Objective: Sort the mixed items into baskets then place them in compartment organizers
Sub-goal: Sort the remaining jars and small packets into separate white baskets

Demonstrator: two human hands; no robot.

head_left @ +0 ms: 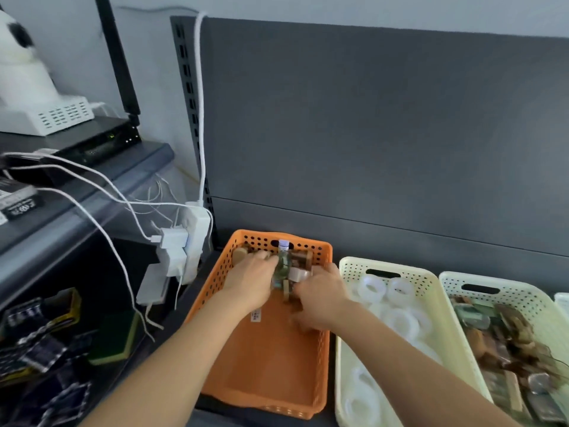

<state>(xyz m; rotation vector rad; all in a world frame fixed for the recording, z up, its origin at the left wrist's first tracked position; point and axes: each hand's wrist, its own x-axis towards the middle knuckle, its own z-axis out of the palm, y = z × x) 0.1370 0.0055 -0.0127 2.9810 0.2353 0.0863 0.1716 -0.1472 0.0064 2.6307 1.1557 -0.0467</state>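
**Q:** Where is the orange basket [271, 365] located, and what is contained in it?

**A:** It is set on the dark shelf [197, 297], leftmost of 3 baskets. A small clear bottle [282, 261] with a white cap and several wooden pieces [303, 257] are gathered at its far end.

**Q:** How are the 2 grips positioned?

**A:** Both are lowered into the orange basket. The left grip [252, 282] is laid against the bottle's left side. The right grip [320, 298] is bent down over the pieces just right of the bottle. Because of blur, it cannot be told whether anything is pinched by either grip.

**Q:** What is stored alongside?

**A:** White rings [400, 318] are contained in the middle cream basket [354, 268]. Mixed brown items [508, 343] are piled in the right cream basket [455, 283].
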